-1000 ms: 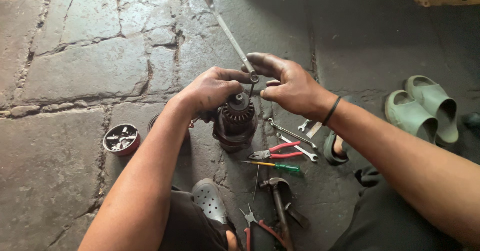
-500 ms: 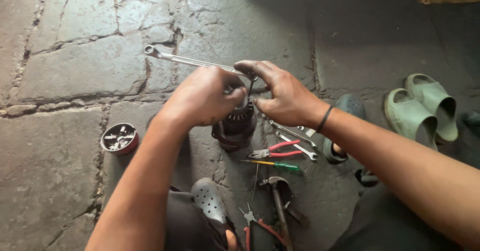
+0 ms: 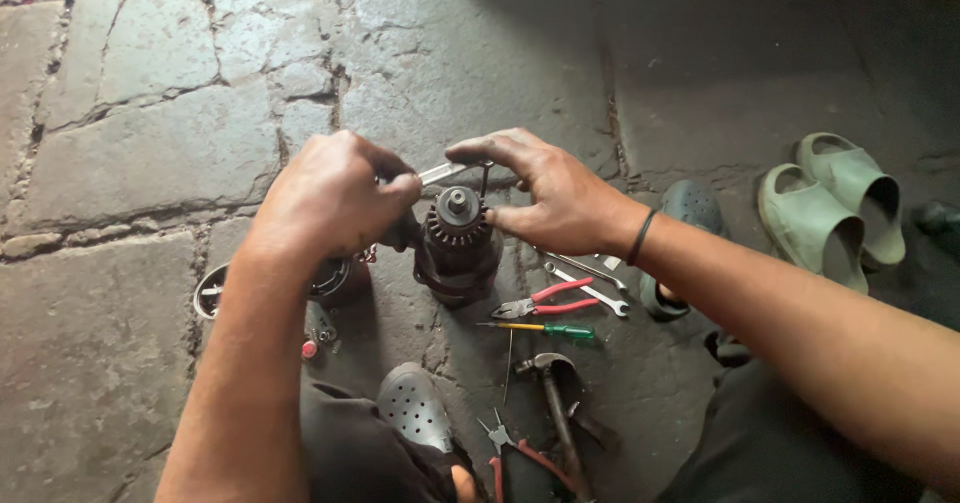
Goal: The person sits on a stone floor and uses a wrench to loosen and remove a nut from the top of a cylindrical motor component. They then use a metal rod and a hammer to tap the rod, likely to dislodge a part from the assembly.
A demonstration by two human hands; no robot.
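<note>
Head view: the left hand (image 3: 335,198) is closed around a slim silver metal spanner (image 3: 440,172), swung down from its earlier raised angle atop the dark, greasy cylindrical motor part (image 3: 457,248) on the stone floor (image 3: 150,143). The right hand (image 3: 545,193) grips that part's top, steadying it.

An informal ground-level repair spot on a cracked grey stone-slab floor (image 3: 150,153), with red-handled pliers (image 3: 545,301), a green-handled screwdriver (image 3: 545,330), silver spanners (image 3: 590,281) and a hammer (image 3: 555,403) scattered just beside a dark toothed motor part (image 3: 457,248).
</note>
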